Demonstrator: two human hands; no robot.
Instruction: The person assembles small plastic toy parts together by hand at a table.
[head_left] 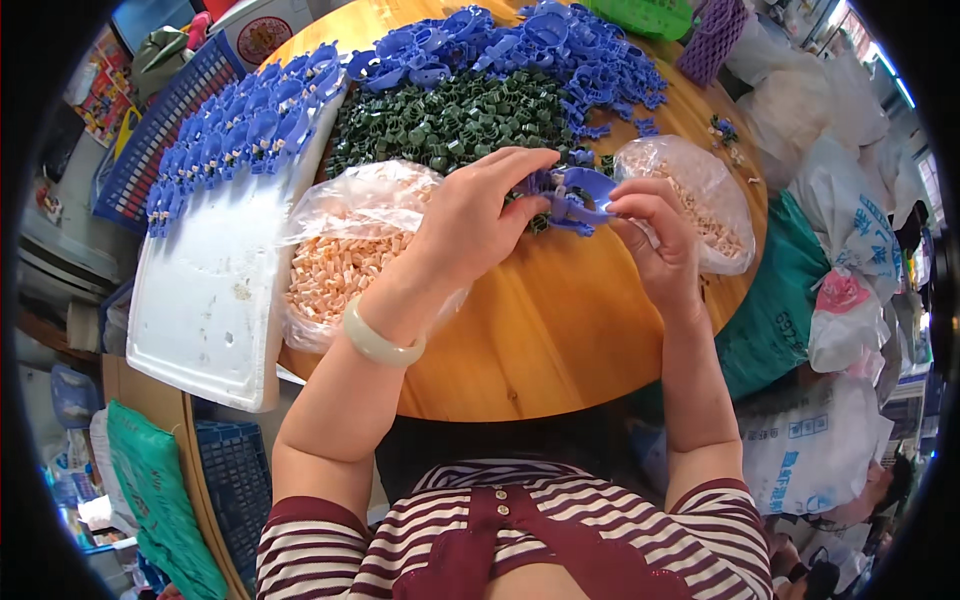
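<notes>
Both my hands meet over the round wooden table (540, 350) around one blue plastic part (588, 190) with a rounded, curved shape. My left hand (485, 205), a pale bangle (378, 335) on its wrist, pinches the part's left side; something dark shows between thumb and fingers, too hidden to name. From the right, my right hand (660, 235) holds the part's edge between thumb and forefinger. Just beyond lies a heap of dark green plastic pieces (450, 120), with a pile of similar blue parts (520, 50) behind it.
Clear bags of small peach-coloured pieces sit left (345, 270) and right (690, 195) of my hands. A white foam board (205, 300) at the left carries rows of blue parts (245, 125). A green basket (645, 12) stands at the far edge; stuffed plastic bags (820, 430) crowd the right side.
</notes>
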